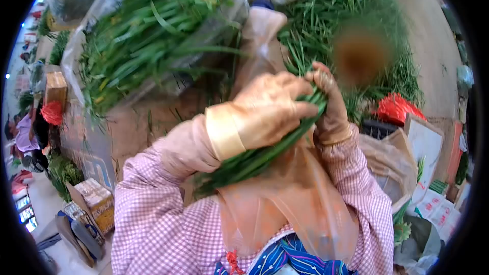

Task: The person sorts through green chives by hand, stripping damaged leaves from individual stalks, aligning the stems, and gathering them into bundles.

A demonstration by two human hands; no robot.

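In the head view, a long bundle of green stalks (pixel 262 157) lies slantwise just beside the middle, across the person's front, with one end toward one o'clock between the hands and the other toward seven o'clock. The left hand (pixel 267 104), in a tan rubber glove with a yellow cuff (pixel 224 132), reaches in from seven o'clock; its fingers are bent over the upper part of the bundle and grip it. The right hand (pixel 330 104) comes up from four o'clock and closes on the same part from the far side, so the two hands are close together.

Under the bundle, a see-through apron (pixel 290 198) covers the checked shirt (pixel 153 211), and a blue patterned scarf (pixel 290 254) shows at six o'clock. Toward eleven o'clock, a large heap of loose greens (pixel 158 35) lies in clear plastic sheeting (pixel 72 69). Between one and two o'clock is a second pile of greens (pixel 331 12), partly hidden by a brown blur. At three o'clock there is a red plastic bunch (pixel 400 108). A cardboard box (pixel 102 211) stands at eight o'clock, and another person in a lilac top (pixel 26 132) is at nine o'clock, well apart.
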